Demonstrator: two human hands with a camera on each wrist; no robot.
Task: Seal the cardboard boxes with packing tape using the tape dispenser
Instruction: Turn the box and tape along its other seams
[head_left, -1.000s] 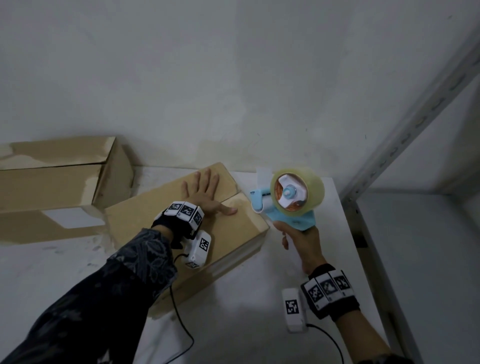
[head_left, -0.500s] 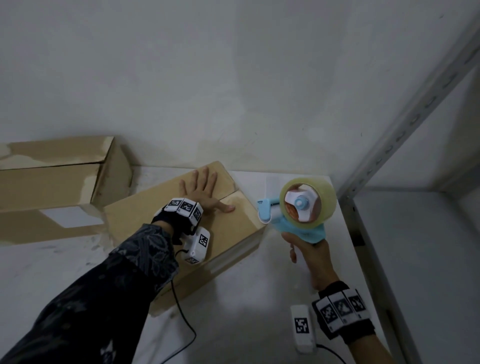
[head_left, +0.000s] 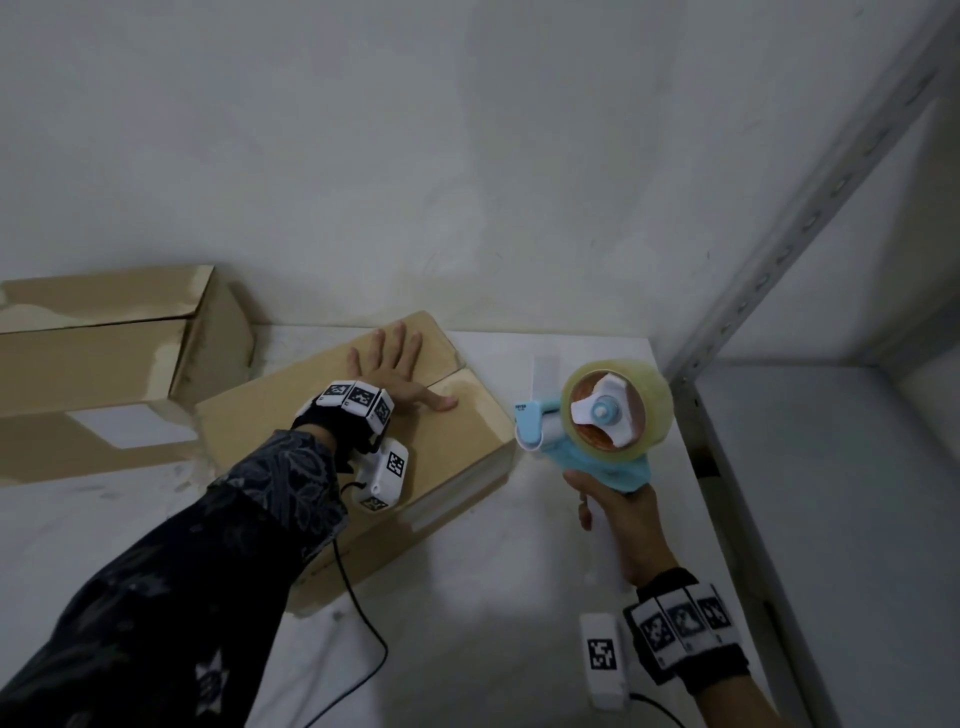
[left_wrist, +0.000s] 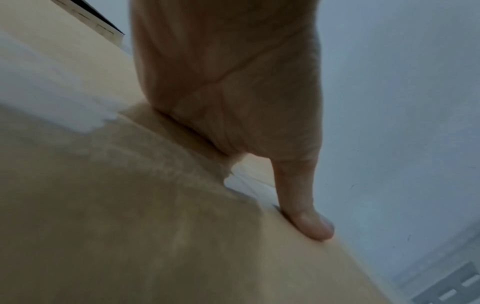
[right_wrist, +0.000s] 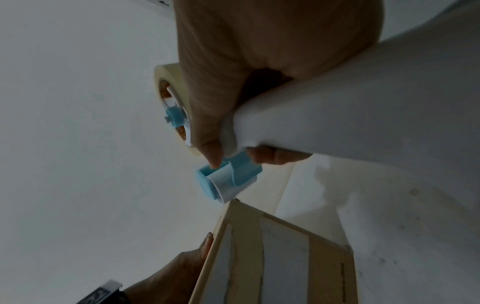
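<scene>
Pale plaster wall (head_left: 467, 156) behind, white tabletop (head_left: 519, 597) below, perforated grey shelf upright (head_left: 810, 208) slanting up along the tabletop's right edge, grey shelf board (head_left: 831, 519) beyond it.

On the tabletop, turned at an angle with one corner toward the wall: closed cardboard box (head_left: 447, 447), with a seam (head_left: 447, 376) between the two top flaps.

Pressed flat on the far flap: left hand (head_left: 387, 364), fingers straight and spread, thumb stretched across the seam onto the near flap, holding nothing. Seen from the left wrist, heel of the palm and thumb tip down on the cardboard.

Just off the box's right end, raised above the tabletop: blue-and-white tape dispenser (head_left: 597, 431) with a clear tape roll (head_left: 644, 395) on its hub, roller end aimed at the box's upper right edge and just beside it. Touching or not, cannot tell.

Wrapped round the dispenser's handle: right hand (head_left: 623, 514), fingers and thumb curled tight.

Bare tabletop between the box's end and the shelf upright, partly taken up by dispenser and hand. More bare surface in front of the box, toward the near edge.

To the left, against the wall: second, longer cardboard box (head_left: 104, 353), its right end near the first box's far left corner.

Trailing from the left wrist down past the box's near edge onto the tabletop: black cable (head_left: 363, 623).
</scene>
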